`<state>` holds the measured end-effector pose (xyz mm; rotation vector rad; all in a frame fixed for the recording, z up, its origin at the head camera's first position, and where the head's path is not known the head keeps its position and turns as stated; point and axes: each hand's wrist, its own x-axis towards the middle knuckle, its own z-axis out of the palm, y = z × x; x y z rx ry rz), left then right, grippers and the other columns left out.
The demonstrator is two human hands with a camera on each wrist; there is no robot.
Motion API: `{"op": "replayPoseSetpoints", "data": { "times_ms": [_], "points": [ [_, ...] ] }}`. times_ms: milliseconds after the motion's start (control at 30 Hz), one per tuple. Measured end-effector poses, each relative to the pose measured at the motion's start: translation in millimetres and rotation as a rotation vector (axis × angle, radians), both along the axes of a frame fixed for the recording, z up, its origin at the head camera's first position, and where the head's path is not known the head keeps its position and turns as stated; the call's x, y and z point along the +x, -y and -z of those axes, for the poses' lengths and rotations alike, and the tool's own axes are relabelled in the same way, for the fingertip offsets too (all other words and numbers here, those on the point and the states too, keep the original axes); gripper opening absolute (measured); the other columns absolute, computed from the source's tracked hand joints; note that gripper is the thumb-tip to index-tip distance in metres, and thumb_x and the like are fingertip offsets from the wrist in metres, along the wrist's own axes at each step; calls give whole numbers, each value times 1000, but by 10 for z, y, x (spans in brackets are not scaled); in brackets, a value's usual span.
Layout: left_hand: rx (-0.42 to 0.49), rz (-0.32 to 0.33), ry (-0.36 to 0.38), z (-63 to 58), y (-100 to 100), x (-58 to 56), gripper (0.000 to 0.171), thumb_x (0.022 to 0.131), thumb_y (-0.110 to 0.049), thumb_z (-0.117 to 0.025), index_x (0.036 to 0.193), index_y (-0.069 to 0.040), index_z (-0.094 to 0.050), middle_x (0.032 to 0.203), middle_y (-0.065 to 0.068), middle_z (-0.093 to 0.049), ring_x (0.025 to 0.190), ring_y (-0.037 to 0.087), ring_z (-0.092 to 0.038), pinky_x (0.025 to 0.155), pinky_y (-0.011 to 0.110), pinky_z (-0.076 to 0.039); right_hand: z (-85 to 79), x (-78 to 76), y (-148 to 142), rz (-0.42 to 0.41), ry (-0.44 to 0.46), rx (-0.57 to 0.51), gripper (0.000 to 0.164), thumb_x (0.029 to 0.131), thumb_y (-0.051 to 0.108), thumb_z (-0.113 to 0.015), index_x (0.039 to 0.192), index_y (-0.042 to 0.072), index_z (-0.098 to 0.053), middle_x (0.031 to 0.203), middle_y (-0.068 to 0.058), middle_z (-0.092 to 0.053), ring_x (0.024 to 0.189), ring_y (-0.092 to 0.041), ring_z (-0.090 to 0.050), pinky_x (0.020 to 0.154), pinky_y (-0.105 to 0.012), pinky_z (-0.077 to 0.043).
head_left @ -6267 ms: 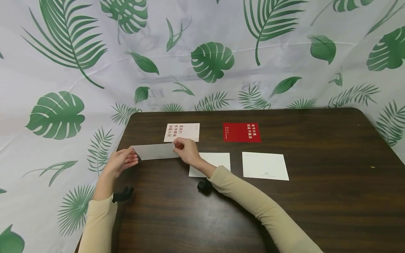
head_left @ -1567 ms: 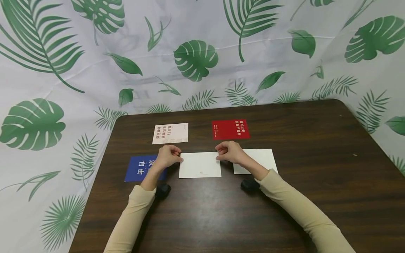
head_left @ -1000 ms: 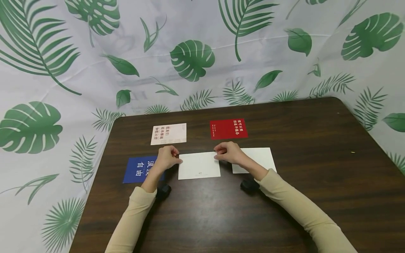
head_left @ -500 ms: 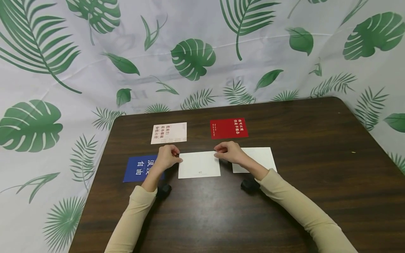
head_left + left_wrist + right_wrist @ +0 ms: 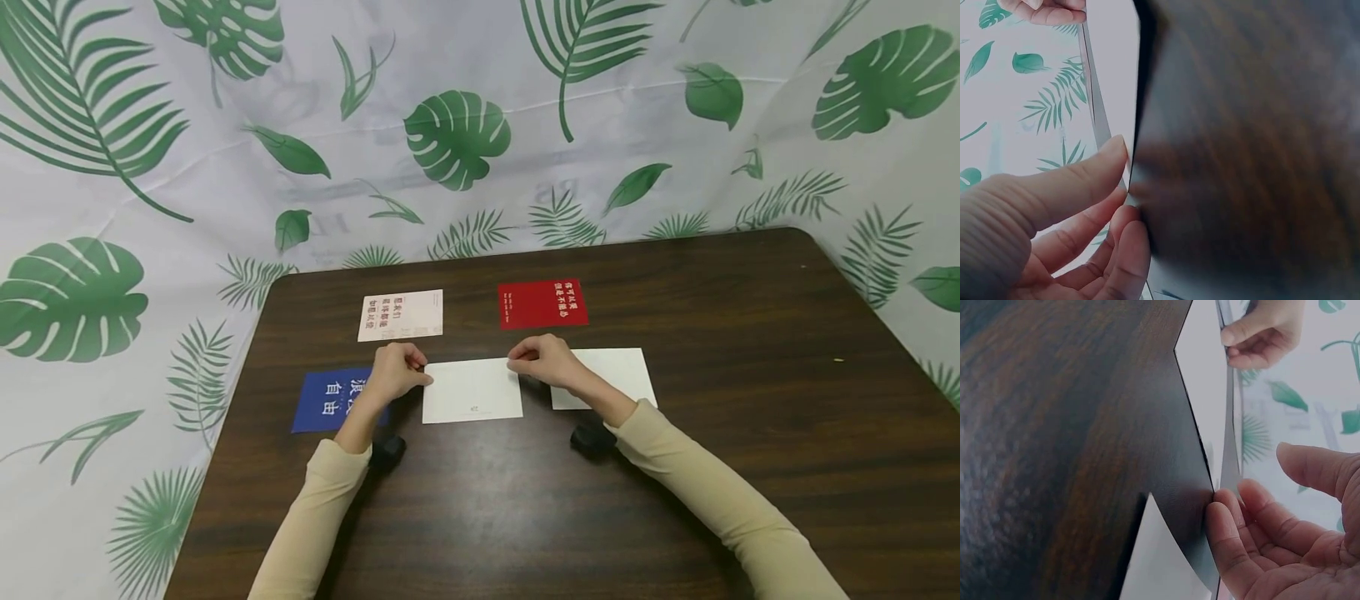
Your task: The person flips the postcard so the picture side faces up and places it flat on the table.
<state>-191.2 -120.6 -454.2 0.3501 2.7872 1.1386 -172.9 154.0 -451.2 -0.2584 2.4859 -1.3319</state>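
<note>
Head view: the middle white card (image 5: 472, 392) lies flat on the bench (image 5: 480, 517), between the left hand (image 5: 393, 373) and the right hand (image 5: 551, 364), each at one of its far corners. A blue card (image 5: 322, 402) lies partly under the left forearm; a second white card (image 5: 611, 375) lies partly behind the right hand. A pink card (image 5: 401, 315) and a red card (image 5: 543, 304) lie farther back. Probable step: handling the middle white card by its two sides.

Left wrist view: the thumb (image 5: 1082, 181) overlaps the card's edge, with the fingers (image 5: 1127, 250) curved beside it. Whether they pinch the card cannot be told.

Right wrist view: the fingers are loosely curved, tips at the card's edge; the thumb is spread clear. No pinch shows.

Next move, as judged: picking up calls for closing the right thumb and matching both sides; squaring calls only for light edge pressure.
</note>
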Motion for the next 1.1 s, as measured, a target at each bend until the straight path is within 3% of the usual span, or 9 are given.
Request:
{"op": "replayPoseSetpoints", "data": {
  "times_ms": [133,467,800,967,1100],
  "points": [
    [-14,13,4,-7,-5,-16,23,64,1,-82,78,6,-65,71,12,-60,64,18,-53,60,27,-45,2,-6,-2,5,2,-2,21,87,16,-66,101,1,-68,90,-8,-68,78,-18,-58,65,-27,-47],
    [-92,48,97,-47,-9,-55,27,68,-1,-80,83,4,-59,75,9,-54,71,20,-50,67,30,-42,-10,-55,-18,21,0,-9,24,84,12,-69,103,-2,-66,90,-10,-67,80,-19,-59,67,-27,-49],
    [-110,51,79,-29,-7,-43,28,69,-3,-80,84,2,-58,76,8,-54,70,19,-50,66,30,-42,65,-174,38,-2,-79,161,31,72,7,-79,98,-4,-66,80,-8,-59,74,-19,-52,64,-26,-44],
    [-99,55,73,-15,4,-42,27,69,-2,-80,84,2,-58,77,9,-54,70,19,-50,66,30,-42,58,-185,98,-40,-91,271,33,69,9,-82,93,-3,-62,81,-8,-56,79,-21,-51,71,-31,-45],
    [-86,61,65,-8,9,-38,26,69,-2,-79,85,3,-59,78,10,-55,70,19,-50,66,30,-43,45,-180,129,-50,-94,299,33,69,8,-83,91,-2,-60,83,-9,-55,81,-23,-50,74,-34,-45]
  ]
}}
